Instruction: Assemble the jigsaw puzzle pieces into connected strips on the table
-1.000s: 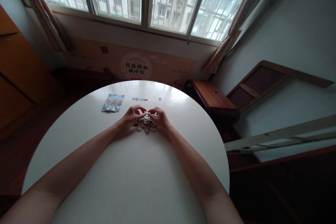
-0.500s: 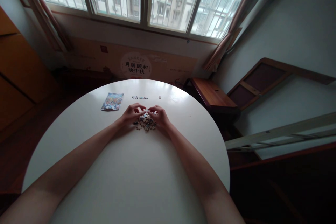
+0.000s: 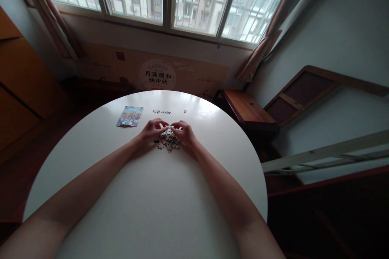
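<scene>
My left hand (image 3: 152, 128) and my right hand (image 3: 184, 132) meet above the far side of a small heap of jigsaw puzzle pieces (image 3: 169, 141). Between their fingertips is a small pale jigsaw puzzle piece (image 3: 170, 126), pinched from both sides; whether it is one piece or two joined, I cannot tell. Beyond the hands lies a short row of puzzle pieces (image 3: 161, 112). One single puzzle piece (image 3: 185, 111) lies apart, to the right of that row. Some of the heap is hidden behind my fingers.
Everything lies on a round white table (image 3: 146, 202). A blue printed packet (image 3: 130, 116) is at the left back of it. A wooden stool or bench (image 3: 246, 106) stands past the right rear edge, and a barred window (image 3: 194, 4) is ahead.
Both hands keep the same pinch over the heap, with only slight finger movement. The whole view has shifted a little, so the table sits slightly higher in the picture.
</scene>
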Available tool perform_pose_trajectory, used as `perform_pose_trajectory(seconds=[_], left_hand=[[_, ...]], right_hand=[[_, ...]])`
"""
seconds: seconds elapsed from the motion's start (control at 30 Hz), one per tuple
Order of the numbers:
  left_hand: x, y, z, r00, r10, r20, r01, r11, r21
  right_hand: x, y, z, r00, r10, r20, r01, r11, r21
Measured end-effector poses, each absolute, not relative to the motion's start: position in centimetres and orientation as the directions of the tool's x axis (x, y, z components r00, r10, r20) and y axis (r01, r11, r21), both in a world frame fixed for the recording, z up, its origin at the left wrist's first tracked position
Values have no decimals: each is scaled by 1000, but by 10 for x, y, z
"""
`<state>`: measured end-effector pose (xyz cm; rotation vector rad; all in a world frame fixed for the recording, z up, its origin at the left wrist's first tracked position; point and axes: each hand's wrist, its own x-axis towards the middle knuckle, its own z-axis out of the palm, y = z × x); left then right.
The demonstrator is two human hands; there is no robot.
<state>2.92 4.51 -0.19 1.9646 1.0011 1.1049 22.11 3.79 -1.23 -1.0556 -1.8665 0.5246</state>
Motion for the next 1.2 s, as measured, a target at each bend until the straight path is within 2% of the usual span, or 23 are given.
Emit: perform_pose_trajectory(seconds=[1.2], left_hand=[[29,44,1,310,868,387,338,-481,809]], right_hand=[[221,37,-10,-224,836,501,474,543,-693]])
